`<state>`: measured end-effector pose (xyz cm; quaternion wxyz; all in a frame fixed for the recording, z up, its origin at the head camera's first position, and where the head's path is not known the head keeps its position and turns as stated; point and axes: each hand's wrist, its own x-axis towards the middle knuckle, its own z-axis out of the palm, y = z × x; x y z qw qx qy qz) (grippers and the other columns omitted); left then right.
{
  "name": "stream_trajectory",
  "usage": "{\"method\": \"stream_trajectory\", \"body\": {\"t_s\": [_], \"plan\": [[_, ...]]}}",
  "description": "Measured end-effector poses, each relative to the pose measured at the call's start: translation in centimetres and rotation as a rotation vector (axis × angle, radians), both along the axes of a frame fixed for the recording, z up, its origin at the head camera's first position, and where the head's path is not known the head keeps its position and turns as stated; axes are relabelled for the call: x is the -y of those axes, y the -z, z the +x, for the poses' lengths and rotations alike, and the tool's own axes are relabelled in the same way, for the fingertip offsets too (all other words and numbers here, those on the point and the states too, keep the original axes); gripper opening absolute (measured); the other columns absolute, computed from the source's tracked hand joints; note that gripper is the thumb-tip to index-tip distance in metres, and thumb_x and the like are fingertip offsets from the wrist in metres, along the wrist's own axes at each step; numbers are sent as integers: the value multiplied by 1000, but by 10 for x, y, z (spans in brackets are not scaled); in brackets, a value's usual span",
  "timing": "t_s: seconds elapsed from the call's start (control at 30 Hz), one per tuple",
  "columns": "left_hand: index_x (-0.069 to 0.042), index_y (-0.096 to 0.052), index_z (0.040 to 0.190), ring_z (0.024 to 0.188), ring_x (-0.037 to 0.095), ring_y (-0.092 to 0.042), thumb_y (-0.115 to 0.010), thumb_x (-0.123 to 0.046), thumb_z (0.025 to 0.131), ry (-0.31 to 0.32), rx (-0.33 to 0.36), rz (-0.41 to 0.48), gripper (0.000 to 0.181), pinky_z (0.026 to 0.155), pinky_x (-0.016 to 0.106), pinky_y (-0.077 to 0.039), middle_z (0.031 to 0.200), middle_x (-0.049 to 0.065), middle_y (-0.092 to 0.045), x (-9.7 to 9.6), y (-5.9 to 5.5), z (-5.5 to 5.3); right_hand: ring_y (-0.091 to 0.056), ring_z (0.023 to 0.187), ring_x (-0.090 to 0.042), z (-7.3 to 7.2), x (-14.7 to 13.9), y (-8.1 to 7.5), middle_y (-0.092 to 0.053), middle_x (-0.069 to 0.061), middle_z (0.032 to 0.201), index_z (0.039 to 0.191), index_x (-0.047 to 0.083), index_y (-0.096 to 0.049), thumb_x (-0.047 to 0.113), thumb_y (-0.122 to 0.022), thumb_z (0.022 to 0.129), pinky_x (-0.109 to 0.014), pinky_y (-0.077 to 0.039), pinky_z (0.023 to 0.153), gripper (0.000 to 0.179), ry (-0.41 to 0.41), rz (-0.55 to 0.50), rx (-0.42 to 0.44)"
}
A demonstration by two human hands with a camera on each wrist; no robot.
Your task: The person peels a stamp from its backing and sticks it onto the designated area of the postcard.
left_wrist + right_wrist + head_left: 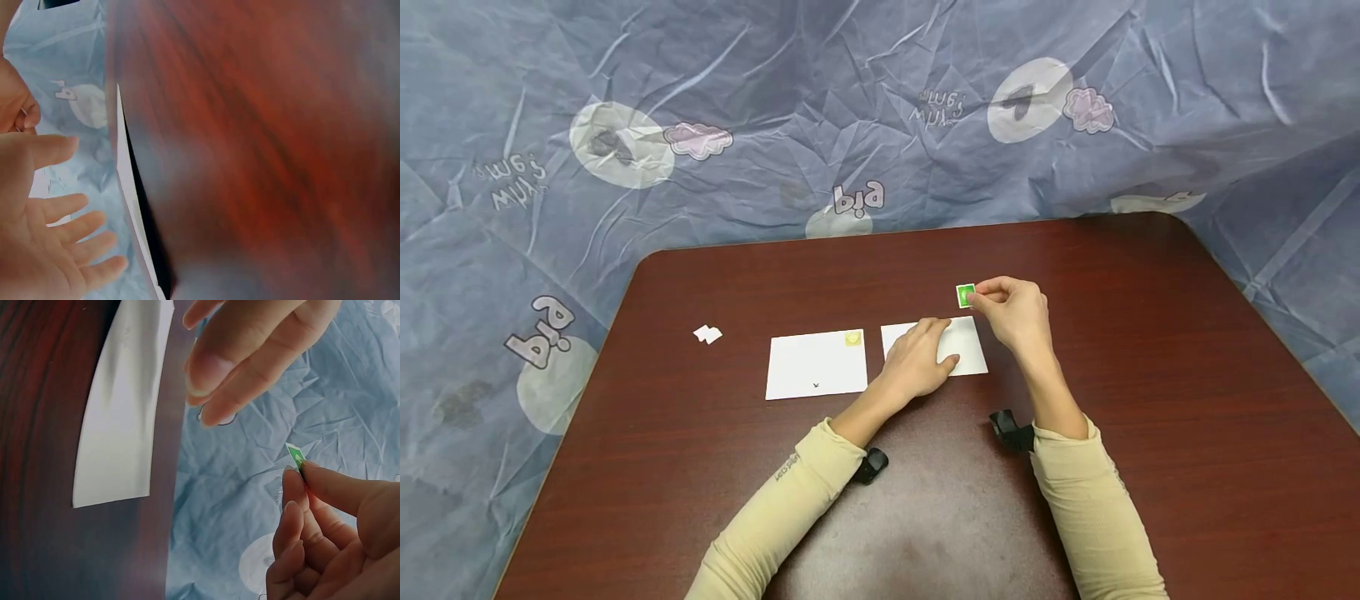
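Note:
Between thumb and fingertips, my right hand (1021,315) pinches a small green stamp (964,296) with a white border, just beyond the far edge of the right white envelope (967,348). The right wrist view shows the same stamp (295,453) nearly edge-on at the fingertips. My left hand (917,358) is over that envelope, fingers extended, hiding part of its left side. In the left wrist view the left hand (56,231) has its fingers spread and nothing in its grasp. Left of it lies another white envelope (816,367) with a yellow stamp (853,338) in its upper right corner.
Small white paper pieces (707,334) lie on the left part of the dark red-brown table (1150,350). A wrinkled blue-grey printed sheet (790,125) hangs behind the table. Black cameras are strapped at both wrists.

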<state>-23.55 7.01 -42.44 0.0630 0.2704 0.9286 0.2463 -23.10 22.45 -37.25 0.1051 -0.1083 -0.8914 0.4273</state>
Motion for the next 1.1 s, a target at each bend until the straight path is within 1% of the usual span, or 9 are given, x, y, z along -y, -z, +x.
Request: {"method": "stream_trajectory", "body": {"t_s": [0.07,0.2,0.3,0.37,0.47,0.7,0.93,1.0,1.1], "plan": [[-7,-41,144,130,25,-41,-60,-31,93,8,18,-48,59,103,40,-35,142,10,-43,0,-1,-1,-60,77,-22,-1,-1,2,-71,-13,85,97,2,-71,19,-70,87,-32,-39,61,20,-2,0,15],[-8,-36,146,136,25,-32,-59,-35,94,29,51,-154,63,108,39,-28,148,12,-36,-2,-1,-2,-61,83,-26,-2,-4,5,-71,-14,88,98,1,-71,19,-69,88,-33,-40,65,21,-10,10,76],[-10,-35,147,138,26,-28,-58,-39,94,34,50,-227,65,109,40,-25,150,11,-33,-4,-1,-3,-63,86,-28,-4,-6,9,-71,-15,91,99,-1,-70,18,-67,89,-32,-40,65,21,-28,2,143],[-11,-35,147,138,26,-28,-58,-40,94,33,39,-267,65,109,41,-25,150,10,-32,-6,-1,-3,-64,86,-29,-5,-8,12,-71,-16,92,99,-1,-69,17,-67,89,-31,-41,64,21,-38,-6,183],[-11,-34,148,139,26,-26,-58,-41,94,40,37,-302,66,109,42,-25,151,9,-31,-8,-1,-4,-65,85,-30,-8,-11,17,-71,-16,91,97,-1,-70,17,-67,89,-29,-43,62,21,-43,-17,218],[-13,-25,151,142,23,-16,-53,-49,95,108,85,-411,73,112,40,-20,157,4,-19,-14,0,-5,-65,77,-27,-11,-17,27,-71,-14,84,95,-2,-71,15,-68,88,-26,-43,58,19,-59,11,240],[-15,-22,152,143,22,-10,-49,-53,94,135,62,-440,75,113,42,-15,158,2,-13,-20,-1,-9,-65,72,-25,-14,-22,34,-71,-10,77,94,-3,-71,15,-69,87,-25,-42,57,19,-61,20,282],[-16,-21,153,144,21,-9,-48,-55,94,140,70,-464,76,113,41,-13,158,1,-11,-21,-1,-10,-65,71,-24,-15,-23,35,-71,-10,76,94,-3,-71,15,-68,88,-25,-42,58,19,-62,18,296],[-17,-17,154,144,21,-6,-45,-57,94,149,109,-492,77,113,41,-13,159,1,-8,-22,-2,-10,-65,70,-22,-15,-23,36,-71,-10,77,94,-3,-71,15,-68,88,-26,-42,59,18,-65,15,312]]}}
